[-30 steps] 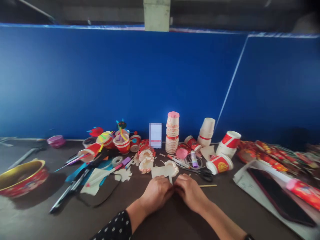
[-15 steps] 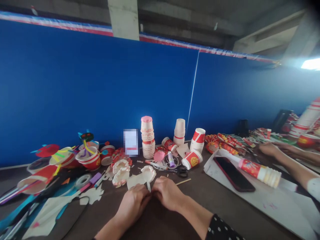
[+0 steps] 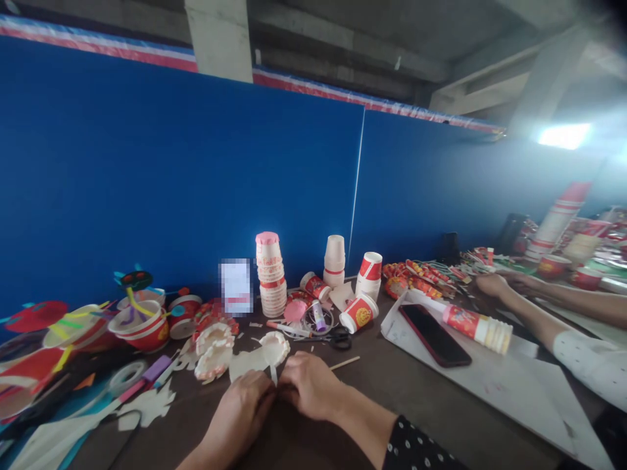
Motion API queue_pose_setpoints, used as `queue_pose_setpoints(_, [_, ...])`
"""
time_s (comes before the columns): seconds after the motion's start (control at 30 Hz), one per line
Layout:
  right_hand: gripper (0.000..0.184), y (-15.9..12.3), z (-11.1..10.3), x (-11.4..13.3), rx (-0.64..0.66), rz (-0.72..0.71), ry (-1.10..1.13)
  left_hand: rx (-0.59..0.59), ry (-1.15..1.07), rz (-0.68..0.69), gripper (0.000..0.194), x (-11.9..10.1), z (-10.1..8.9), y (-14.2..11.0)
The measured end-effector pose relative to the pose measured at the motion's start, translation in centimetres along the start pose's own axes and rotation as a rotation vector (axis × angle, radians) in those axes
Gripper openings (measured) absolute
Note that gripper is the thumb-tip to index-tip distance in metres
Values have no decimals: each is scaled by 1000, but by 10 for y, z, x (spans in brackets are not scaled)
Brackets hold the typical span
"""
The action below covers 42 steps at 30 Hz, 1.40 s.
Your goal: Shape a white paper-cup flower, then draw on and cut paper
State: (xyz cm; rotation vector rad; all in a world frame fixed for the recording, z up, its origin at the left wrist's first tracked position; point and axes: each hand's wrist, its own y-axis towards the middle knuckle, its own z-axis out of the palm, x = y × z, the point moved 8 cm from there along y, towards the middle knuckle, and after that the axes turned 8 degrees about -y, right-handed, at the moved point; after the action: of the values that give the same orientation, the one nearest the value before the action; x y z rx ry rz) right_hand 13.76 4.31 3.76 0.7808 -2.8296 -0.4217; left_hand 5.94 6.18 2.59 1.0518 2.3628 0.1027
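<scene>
My left hand (image 3: 248, 399) and my right hand (image 3: 309, 385) meet close together low in the middle of the view, with fingers curled inward. Between them rises a narrow white paper strip (image 3: 273, 373), its lower end hidden by the fingers, which appear to pinch it. Just beyond my left hand is a flat white paper piece (image 3: 245, 363). A scalloped white paper cutout (image 3: 275, 347) with pinkish edges lies behind the strip. Two more cutouts, one in front (image 3: 214, 361) and one behind (image 3: 215, 337), sit to the left. A thin wooden stick (image 3: 345, 363) lies beyond my right hand.
Black-handled scissors (image 3: 339, 338), a glue stick (image 3: 319, 317) and a tipped cup (image 3: 359, 313) lie ahead. A tall cup stack (image 3: 272, 281) stands behind. At right, a phone (image 3: 435, 334) rests on white board (image 3: 494, 385), near another person's arms (image 3: 533, 320). Decorated cups (image 3: 142, 324) crowd the left.
The view has swung right, bringing another person's arms and a leaning cup stack into sight. My hands stay together around the paper strip, with little visible change in their grip.
</scene>
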Motion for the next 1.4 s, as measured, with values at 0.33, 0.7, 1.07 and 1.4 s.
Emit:
queue_pose_setpoints(0.33, [11, 1, 2, 1, -24, 28, -14, 42, 14, -19, 18, 0, 1, 0])
queue_pose_setpoints(0.7, [10, 2, 3, 0, -39, 92, -55, 42, -7, -113, 19, 8, 1, 0])
queue_pose_setpoints(1.07, [14, 3, 2, 3, -62, 37, -134, 51, 11, -142, 16, 6, 1, 0])
queue_pose_setpoints(1.4, [12, 3, 3, 4, -50, 79, -134, 76, -15, -113, 22, 8, 4, -1])
